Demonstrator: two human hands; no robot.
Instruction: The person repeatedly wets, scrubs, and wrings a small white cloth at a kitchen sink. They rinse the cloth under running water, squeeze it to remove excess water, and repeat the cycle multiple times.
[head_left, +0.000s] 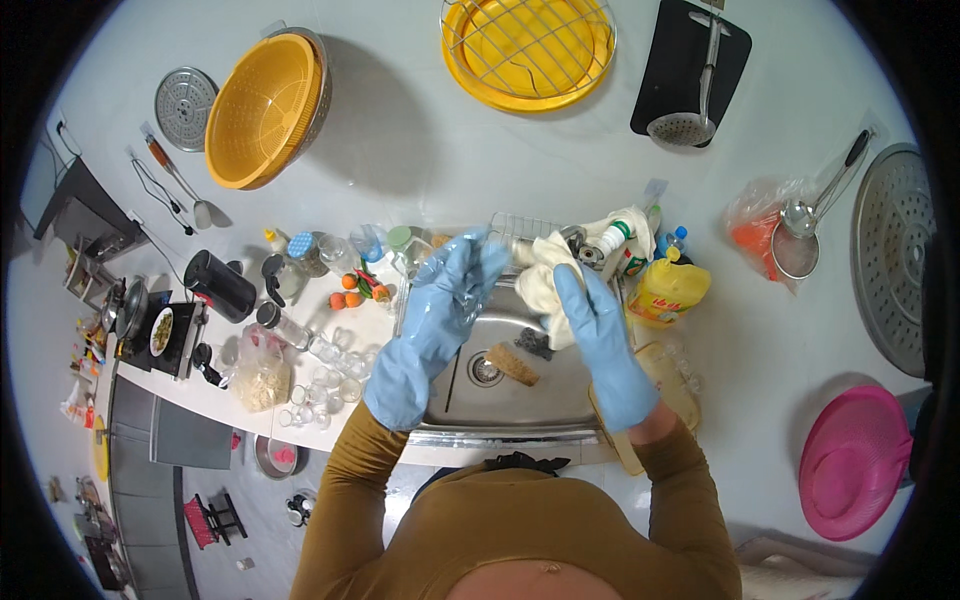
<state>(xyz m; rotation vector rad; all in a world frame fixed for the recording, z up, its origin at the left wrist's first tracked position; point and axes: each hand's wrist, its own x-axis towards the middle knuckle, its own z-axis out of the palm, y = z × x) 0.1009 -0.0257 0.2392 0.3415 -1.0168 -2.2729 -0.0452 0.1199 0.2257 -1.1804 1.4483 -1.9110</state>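
Both of my hands wear light blue rubber gloves above a steel sink (517, 412). My right hand (592, 307) grips a crumpled off-white cloth (544, 277) near the tap. To its left, my left hand (457, 281) is raised and blurred at the fingers. Something clear and shiny seems to be against its palm, but I cannot tell whether it is held. Below the hands, a brown loofah piece (512, 365) lies beside the drain (485, 370). A dark scouring pad (534, 343) sits just behind the loofah.
Several small clear glasses (322, 394) and jars crowd the counter left of the sink, near tomatoes (345, 300). A yellow detergent bottle (670, 289) stands on the right. A wire rack (525, 225) is behind the sink. Colanders (262, 112) hang on the wall.
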